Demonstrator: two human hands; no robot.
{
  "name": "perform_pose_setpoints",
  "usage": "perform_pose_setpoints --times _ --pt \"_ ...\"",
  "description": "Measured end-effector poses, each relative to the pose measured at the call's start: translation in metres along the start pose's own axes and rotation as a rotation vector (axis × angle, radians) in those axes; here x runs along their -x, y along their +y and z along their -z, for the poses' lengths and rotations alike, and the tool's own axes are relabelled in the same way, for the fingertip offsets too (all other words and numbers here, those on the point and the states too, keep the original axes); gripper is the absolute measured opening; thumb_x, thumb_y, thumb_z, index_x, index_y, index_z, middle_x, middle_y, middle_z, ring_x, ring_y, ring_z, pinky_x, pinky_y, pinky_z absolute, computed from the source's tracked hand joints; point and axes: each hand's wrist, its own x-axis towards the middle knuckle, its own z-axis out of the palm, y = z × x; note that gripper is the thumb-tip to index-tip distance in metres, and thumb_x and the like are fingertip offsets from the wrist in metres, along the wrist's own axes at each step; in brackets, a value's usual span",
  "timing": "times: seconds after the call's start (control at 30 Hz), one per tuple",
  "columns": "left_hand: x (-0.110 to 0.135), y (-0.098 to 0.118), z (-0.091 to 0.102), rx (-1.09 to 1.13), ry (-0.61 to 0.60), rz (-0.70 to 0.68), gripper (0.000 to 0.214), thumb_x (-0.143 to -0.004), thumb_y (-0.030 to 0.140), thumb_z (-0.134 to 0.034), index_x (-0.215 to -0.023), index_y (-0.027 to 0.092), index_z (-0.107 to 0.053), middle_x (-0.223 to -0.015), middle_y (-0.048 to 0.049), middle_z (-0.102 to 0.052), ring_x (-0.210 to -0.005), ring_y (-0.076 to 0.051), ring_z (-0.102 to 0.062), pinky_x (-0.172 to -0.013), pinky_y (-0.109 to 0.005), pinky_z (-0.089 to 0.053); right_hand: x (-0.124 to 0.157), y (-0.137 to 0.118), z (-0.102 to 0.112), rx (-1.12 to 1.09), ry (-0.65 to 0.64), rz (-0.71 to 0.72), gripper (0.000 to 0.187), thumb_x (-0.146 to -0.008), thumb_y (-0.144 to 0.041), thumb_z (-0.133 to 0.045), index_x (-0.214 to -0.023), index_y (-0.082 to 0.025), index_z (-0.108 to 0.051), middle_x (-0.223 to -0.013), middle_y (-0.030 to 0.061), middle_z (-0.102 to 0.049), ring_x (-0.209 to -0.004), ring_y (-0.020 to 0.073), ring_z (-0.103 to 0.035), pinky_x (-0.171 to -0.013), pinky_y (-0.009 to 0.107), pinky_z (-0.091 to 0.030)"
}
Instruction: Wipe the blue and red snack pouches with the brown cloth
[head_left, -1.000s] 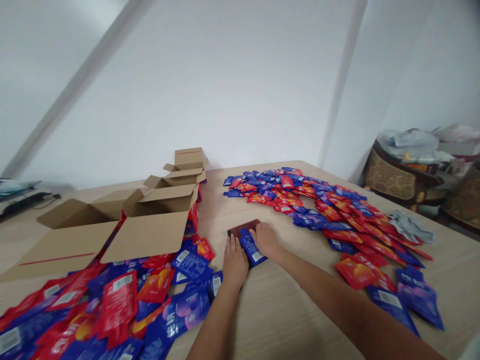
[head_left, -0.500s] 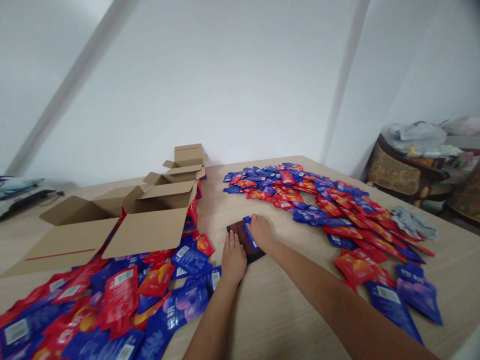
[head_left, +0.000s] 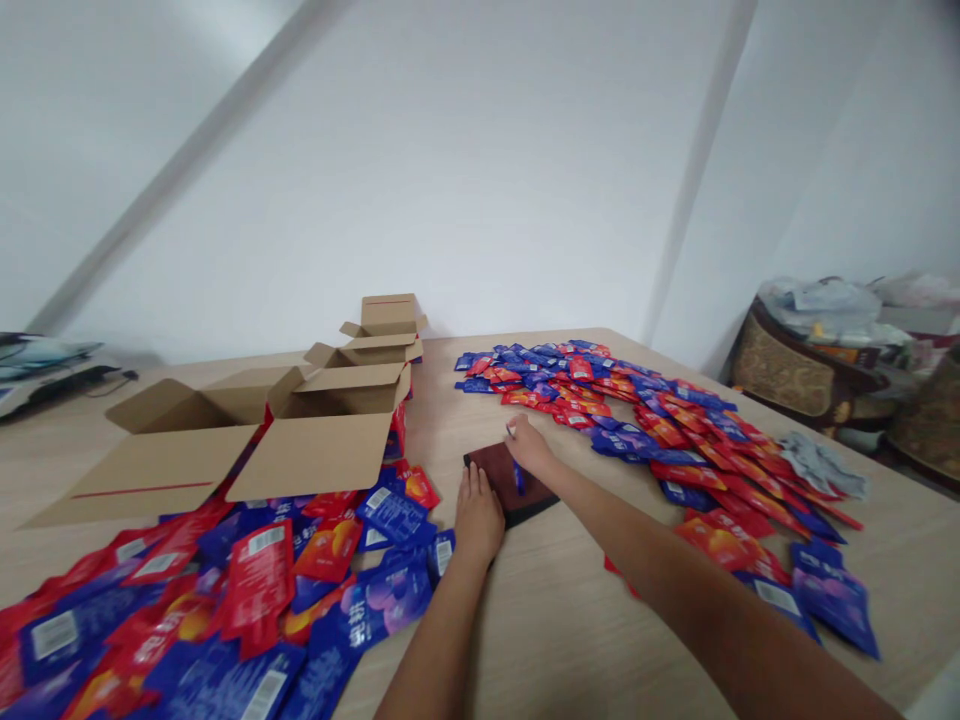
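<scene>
Right hand (head_left: 531, 445) and one blue packet (head_left: 518, 478) have moved since the earlier frame: the packet, previously lying on the brown mat (head_left: 491, 463) beneath the fingers, now stands edge-on to the camera. The right hand pinches this packet at its far end. Contact between the packet's lower end and the mat cannot be determined. The left hand (head_left: 478, 512) lies flat on the left part of the mat, fingers extended and side by side. One mat is present; it rests on the surface (head_left: 555, 600), centre, between two heaps of red and blue packets. Packets in the left heap (head_left: 259, 585) and the right heap (head_left: 675, 430) overlap and cannot be counted individually. One red packet (head_left: 621, 577) lies at the near side, partly hidden by the right forearm. At least three open cartons (head_left: 311, 455) form a row at left, extending toward the far side; overlapping flaps prevent an exact count. One grey cloth (head_left: 821, 465) lies beside the right heap, at its right edge.
</scene>
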Motion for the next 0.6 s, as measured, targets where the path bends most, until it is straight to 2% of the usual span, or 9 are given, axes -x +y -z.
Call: perform_pose_setpoints --times 0.1,0.2,0.27,0.33,0.4,0.47,0.53,0.6 --pt "0.000 0.000 0.005 -0.006 -0.009 -0.072 0.049 -0.083 0.014 -0.033 -0.130 0.004 -0.045 -0.136 -0.0179 -0.044 -0.133 -0.028 -0.029 -0.109 -0.046 -0.025 -0.005 -0.033 -0.002 -0.202 -0.019 0.182 0.033 -0.093 -0.029 -0.035 -0.124 -0.018 -0.039 -0.084 0.0005 -0.065 -0.067 0.0111 -0.061 -0.060 0.020 -0.045" --pt "0.000 0.001 0.009 -0.022 -0.009 -0.100 0.046 -0.083 0.013 -0.031 -0.124 0.006 -0.050 -0.126 -0.0171 -0.054 -0.125 -0.028 -0.041 -0.106 -0.048 -0.029 -0.010 -0.036 -0.002 -0.276 -0.007 0.266 0.034 -0.094 -0.030 -0.031 -0.126 -0.020 -0.039 -0.093 0.0001 -0.064 -0.071 0.0096 -0.061 -0.062 0.020 -0.046" --pt "0.000 0.001 0.009 -0.027 0.000 -0.065 0.045 -0.083 0.013 -0.030 -0.123 0.002 -0.050 -0.125 -0.0191 -0.054 -0.124 -0.029 -0.042 -0.104 -0.047 -0.032 -0.014 -0.016 0.000 -0.206 0.017 0.216 0.030 -0.092 -0.025 -0.035 -0.119 -0.018 -0.047 -0.099 0.0025 -0.063 -0.081 0.0112 -0.061 -0.072 0.021 -0.047" --pt "0.001 0.001 0.007 -0.013 0.015 -0.040 0.045 -0.085 0.014 -0.029 -0.123 0.000 -0.048 -0.127 -0.0209 -0.051 -0.127 -0.029 -0.039 -0.103 -0.046 -0.033 -0.017 0.016 0.003 -0.145 0.052 0.149 0.027 -0.087 -0.018 -0.041 -0.112 -0.014 -0.053 -0.106 0.0088 -0.061 -0.096 0.0161 -0.058 -0.084 0.027 -0.044" --pt "0.001 0.001 0.004 0.023 0.033 -0.029 0.044 -0.087 0.018 -0.029 -0.123 0.000 -0.046 -0.129 -0.0209 -0.049 -0.128 -0.029 -0.037 -0.104 -0.046 -0.033 -0.019 0.051 0.005 -0.080 0.108 0.074 0.032 -0.082 -0.012 -0.046 -0.113 -0.008 -0.052 -0.115 0.0175 -0.056 -0.111 0.0241 -0.049 -0.095 0.037 -0.036" --pt "0.001 0.001 0.003 0.073 0.052 -0.020 0.044 -0.089 0.027 -0.032 -0.123 0.002 -0.046 -0.127 -0.0203 -0.050 -0.127 -0.029 -0.037 -0.103 -0.046 -0.033 -0.021 0.084 0.008 0.016 0.174 0.001 0.040 -0.080 -0.007 -0.045 -0.119 -0.005 -0.049 -0.124 0.0231 -0.049 -0.121 0.0302 -0.039 -0.100 0.045 -0.028" --pt "0.000 0.002 0.005 0.130 0.100 0.037 0.046 -0.088 0.039 -0.038 -0.118 0.005 -0.047 -0.122 -0.0196 -0.052 -0.123 -0.030 -0.041 -0.100 -0.046 -0.036 -0.024 0.112 0.010 0.211 0.210 -0.030 0.045 -0.081 -0.005 -0.040 -0.125 -0.008 -0.046 -0.131 0.0212 -0.044 -0.125 0.0303 -0.034 -0.101 0.047 -0.025" --pt "-0.001 0.003 0.010 0.177 0.191 0.130 0.047 -0.086 0.048 -0.042 -0.110 0.008 -0.050 -0.111 -0.0169 -0.055 -0.114 -0.030 -0.047 -0.094 -0.047 -0.040 -0.029 0.132 0.013 0.326 0.162 -0.007 0.048 -0.083 -0.004 -0.034 -0.128 -0.014 -0.045 -0.135 0.0166 -0.043 -0.125 0.0278 -0.035 -0.101 0.046 -0.026"
